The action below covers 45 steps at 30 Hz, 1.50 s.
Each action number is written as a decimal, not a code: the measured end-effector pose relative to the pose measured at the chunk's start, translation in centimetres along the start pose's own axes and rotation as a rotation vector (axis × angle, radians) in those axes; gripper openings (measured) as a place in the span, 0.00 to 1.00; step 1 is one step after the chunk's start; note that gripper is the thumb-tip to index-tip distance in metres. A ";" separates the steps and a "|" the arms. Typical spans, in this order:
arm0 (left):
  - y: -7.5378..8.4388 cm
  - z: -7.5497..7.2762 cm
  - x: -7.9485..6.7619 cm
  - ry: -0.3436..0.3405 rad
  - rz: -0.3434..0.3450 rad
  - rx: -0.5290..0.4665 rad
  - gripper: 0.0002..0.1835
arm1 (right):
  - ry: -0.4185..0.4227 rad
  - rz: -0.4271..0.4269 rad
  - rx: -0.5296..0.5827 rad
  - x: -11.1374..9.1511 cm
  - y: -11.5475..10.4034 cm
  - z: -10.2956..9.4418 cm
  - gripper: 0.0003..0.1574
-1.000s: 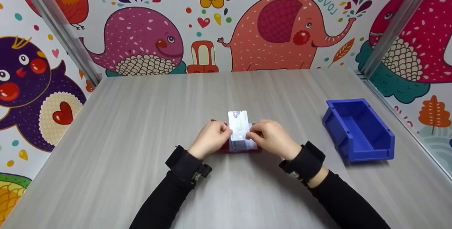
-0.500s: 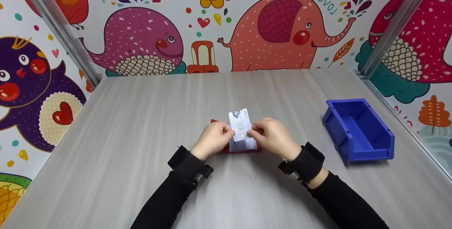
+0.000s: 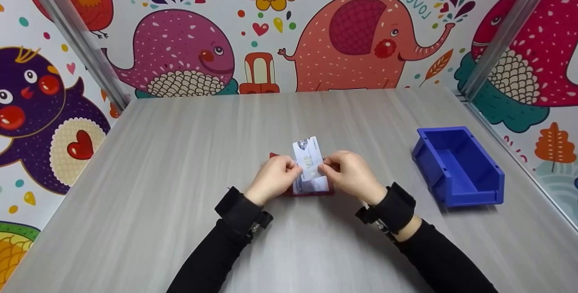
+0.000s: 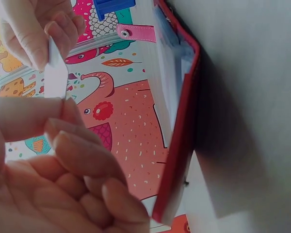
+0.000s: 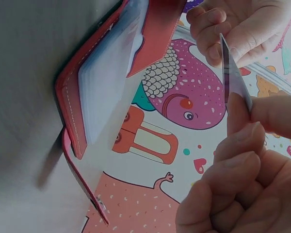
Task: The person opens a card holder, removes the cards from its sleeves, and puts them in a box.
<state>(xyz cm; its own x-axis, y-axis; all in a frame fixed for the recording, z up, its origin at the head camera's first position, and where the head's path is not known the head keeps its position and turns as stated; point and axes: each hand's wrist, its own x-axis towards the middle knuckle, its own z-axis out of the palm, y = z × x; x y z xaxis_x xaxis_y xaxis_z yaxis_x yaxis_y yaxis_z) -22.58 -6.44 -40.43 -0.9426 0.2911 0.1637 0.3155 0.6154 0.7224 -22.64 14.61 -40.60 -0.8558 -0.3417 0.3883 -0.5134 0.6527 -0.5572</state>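
Bridging left hand (image 3: 272, 176) and right hand (image 3: 352, 174) (both pinching) is a card (image 3: 307, 155).

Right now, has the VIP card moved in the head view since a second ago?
Yes, slightly: the VIP card has tilted, its lower end swinging rightward, nearer the unmoved blue storage bin.

The left sleeve (image 3: 205, 257) and right sleeve (image 3: 445, 257) are black, plain and close-fitting. The left one reaches its cuff; the right one stops short, leaving some forearm bare. The left cuff (image 3: 238, 209) and right cuff (image 3: 393, 207) are wide black bands, each with a small silvery fitting (image 3: 255, 226). The left hand (image 3: 270, 176) and right hand (image 3: 354, 175) are bare.
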 end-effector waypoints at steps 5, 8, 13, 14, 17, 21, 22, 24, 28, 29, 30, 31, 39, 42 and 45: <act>-0.3 -0.1 0.0 0.004 -0.010 -0.006 0.07 | 0.001 -0.010 0.022 -0.1 0.2 -0.4 0.10; -0.4 -0.3 0.0 0.038 -0.023 0.028 0.07 | 0.001 -0.007 0.027 -0.2 0.4 -0.9 0.11; -1.1 -0.4 -0.2 0.142 -0.047 0.178 0.06 | 0.028 0.019 0.019 -0.5 0.6 -2.1 0.09; -1.3 -0.4 -0.2 0.164 -0.054 0.210 0.06 | 0.030 0.026 0.020 -0.6 0.6 -2.4 0.09; -1.7 -0.4 -0.3 0.220 -0.069 0.287 0.05 | 0.038 0.047 0.025 -0.8 0.9 -3.4 0.09; -2.2 -0.5 -0.5 0.268 -0.069 0.349 0.05 | 0.058 0.057 0.015 -1.1 1.4 -5.0 0.09; -2.3 -0.5 -0.5 0.274 -0.069 0.361 0.06 | 0.061 0.063 0.006 -1.2 1.5 -5.4 0.09; -2.5 -0.5 -0.6 0.282 -0.071 0.378 0.06 | 0.062 0.085 -0.017 -1.5 1.8 -6.2 0.09; -2.9 -0.6 -0.7 0.279 -0.095 0.393 0.06 | 0.046 0.147 -0.049 -2.1 2.3 -7.8 0.09; -3.0 -0.7 -0.7 0.277 -0.101 0.397 0.06 | 0.045 0.157 -0.052 -2.2 2.5 -8.1 0.10; -3.0 -0.7 -0.7 0.276 -0.105 0.400 0.06 | 0.044 0.166 -0.054 -2.3 2.6 -8.5 0.10; -3.1 -0.7 -0.7 0.271 -0.111 0.401 0.06 | 0.044 0.173 -0.054 -2.5 2.8 -8.8 0.10; -3.5 -1.0 -0.8 0.231 -0.135 0.402 0.05 | 0.059 0.253 -0.068 -3.6 3.6 -11.5 0.14; -3.7 -1.1 -0.9 0.210 -0.141 0.410 0.05 | 0.056 0.274 -0.074 -4.1 4.0 -12.5 0.16; -4.0 -1.2 -0.8 0.187 -0.149 0.413 0.05 | 0.058 0.294 -0.075 -4.6 4.6 -13.4 0.18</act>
<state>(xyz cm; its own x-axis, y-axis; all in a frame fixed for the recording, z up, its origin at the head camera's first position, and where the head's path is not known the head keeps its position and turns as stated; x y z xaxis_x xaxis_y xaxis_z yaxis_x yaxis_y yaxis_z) -23.19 -9.96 -42.64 -0.9725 0.0637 0.2241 0.1565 0.8911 0.4259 -20.22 28.21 -35.13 -0.9607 -0.0932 0.2615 -0.2368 0.7666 -0.5969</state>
